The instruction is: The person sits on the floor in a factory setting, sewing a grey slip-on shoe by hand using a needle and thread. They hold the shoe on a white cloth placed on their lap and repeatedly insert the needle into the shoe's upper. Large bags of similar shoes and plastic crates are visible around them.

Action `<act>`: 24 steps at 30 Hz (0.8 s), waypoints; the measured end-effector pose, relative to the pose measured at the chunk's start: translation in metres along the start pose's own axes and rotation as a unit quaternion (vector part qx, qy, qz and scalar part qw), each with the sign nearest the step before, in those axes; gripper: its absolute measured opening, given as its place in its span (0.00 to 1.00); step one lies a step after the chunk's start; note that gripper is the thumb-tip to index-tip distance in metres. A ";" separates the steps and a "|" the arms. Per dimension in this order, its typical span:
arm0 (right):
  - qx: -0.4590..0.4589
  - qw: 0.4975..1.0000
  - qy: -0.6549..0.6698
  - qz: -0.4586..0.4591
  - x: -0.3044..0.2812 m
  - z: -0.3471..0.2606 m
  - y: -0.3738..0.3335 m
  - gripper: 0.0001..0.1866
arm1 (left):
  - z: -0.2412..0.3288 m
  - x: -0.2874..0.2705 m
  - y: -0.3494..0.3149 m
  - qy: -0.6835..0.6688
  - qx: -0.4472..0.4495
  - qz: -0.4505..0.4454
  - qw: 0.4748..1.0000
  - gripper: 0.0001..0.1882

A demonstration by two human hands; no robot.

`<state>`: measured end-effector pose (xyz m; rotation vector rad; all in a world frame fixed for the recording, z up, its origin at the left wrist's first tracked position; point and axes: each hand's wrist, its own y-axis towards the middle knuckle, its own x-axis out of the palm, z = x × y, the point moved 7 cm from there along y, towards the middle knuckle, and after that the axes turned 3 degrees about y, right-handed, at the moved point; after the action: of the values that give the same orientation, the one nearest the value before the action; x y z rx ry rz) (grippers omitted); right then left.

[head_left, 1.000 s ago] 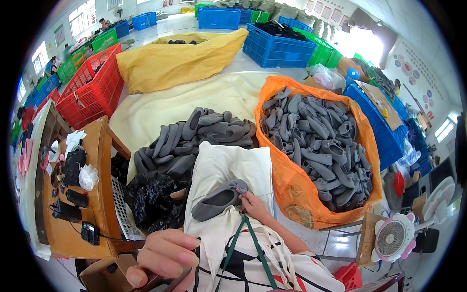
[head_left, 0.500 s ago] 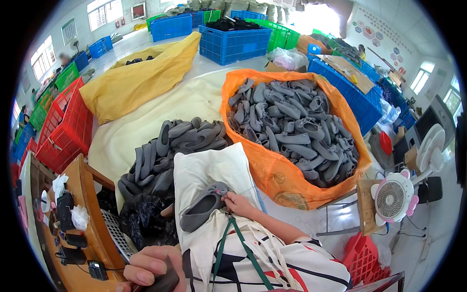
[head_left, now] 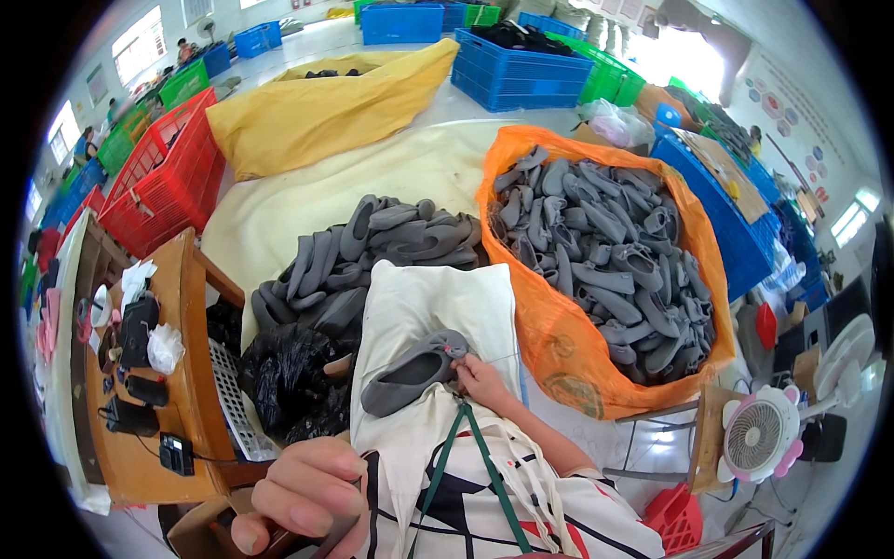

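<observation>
A grey slip-on shoe [head_left: 406, 380] lies tilted on a white cushion [head_left: 438, 293] across my lap. A small bow with a red spot sits at its upper right end. My right hand [head_left: 480, 384] is closed there, its fingertips pinching the shoe's edge beside the bow. My left hand [head_left: 307, 494] is raised close to the camera at the lower left, fingers curled together. Something dark and narrow shows between its fingers, too little of it to name. A beige apron [head_left: 400, 438] with green straps covers my lap.
Grey shoes [head_left: 321, 261] are heaped beyond the cushion. An orange sack [head_left: 549, 359] full of similar shoes stands at right. A black plastic bag [head_left: 289, 373] and wooden desk [head_left: 191, 401] are at left; a fan [head_left: 759, 438] is at right. Red crate [head_left: 168, 177] and blue crate [head_left: 521, 79] stand farther off.
The whole view has shifted, with the scene sliding right. My left hand has come up a little and shows more fully. My right hand still pinches the shoe near the bow.
</observation>
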<state>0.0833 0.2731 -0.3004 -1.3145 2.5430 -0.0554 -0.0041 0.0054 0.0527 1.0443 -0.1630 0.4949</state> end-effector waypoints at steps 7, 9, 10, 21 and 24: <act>0.022 1.000 0.014 0.001 0.000 0.000 0.000 0.09 | -0.008 0.001 0.004 0.079 0.299 0.045 0.950 0.43; 0.013 1.000 -0.005 0.000 0.000 -0.001 0.000 0.08 | -0.007 0.001 0.005 0.076 0.303 0.046 0.949 0.43; 0.009 1.000 -0.004 0.001 0.001 -0.001 0.001 0.08 | -0.007 0.000 0.005 0.076 0.307 0.045 0.948 0.43; 0.009 1.000 -0.001 0.002 0.002 0.001 0.002 0.08 | -0.007 -0.003 0.007 0.064 0.304 0.061 0.949 0.42; 0.011 1.000 0.007 0.006 0.002 0.002 0.002 0.08 | -0.008 -0.006 0.005 0.050 0.308 0.051 0.949 0.42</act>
<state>0.0811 0.2726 -0.3037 -1.2951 2.5546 -0.0905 -0.0128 0.0130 0.0506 1.6232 0.0352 0.7156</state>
